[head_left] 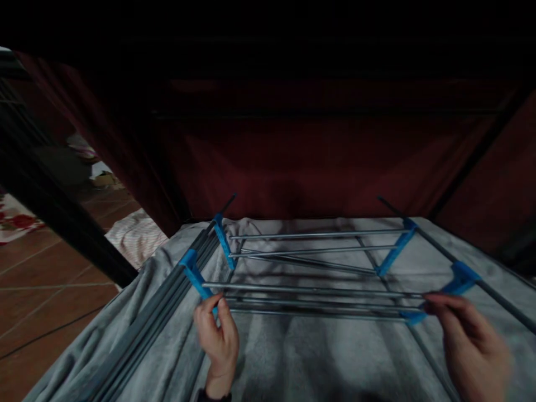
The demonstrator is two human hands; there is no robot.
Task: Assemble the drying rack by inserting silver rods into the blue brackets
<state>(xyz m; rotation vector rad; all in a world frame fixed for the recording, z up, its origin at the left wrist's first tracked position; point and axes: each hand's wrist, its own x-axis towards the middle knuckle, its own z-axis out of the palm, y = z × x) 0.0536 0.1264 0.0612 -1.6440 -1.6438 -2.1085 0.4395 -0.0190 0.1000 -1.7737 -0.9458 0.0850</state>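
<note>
A rack frame of grey metal tubes and blue plastic brackets lies on a grey blanket (285, 352). My left hand (218, 335) is closed in a pinch at the left end of a thin metal rod (318, 304), beside the near left blue bracket (195, 273). At the rod's other end, my right hand (471, 340) pinches close to the near right blue bracket (463, 279); its fingers are slightly blurred and partly hide the joint. Several rods span the brackets, including a far rod (322, 235) between the far left bracket (224, 243) and the far right bracket (396, 245).
Several loose grey tubes (146, 318) lie side by side along the left. A dark red panel or curtain (301, 167) stands behind the blanket. At the left are a dark post (62, 206), tiled floor (50, 279), a thin cable (54, 332) and a striped cloth (138, 237).
</note>
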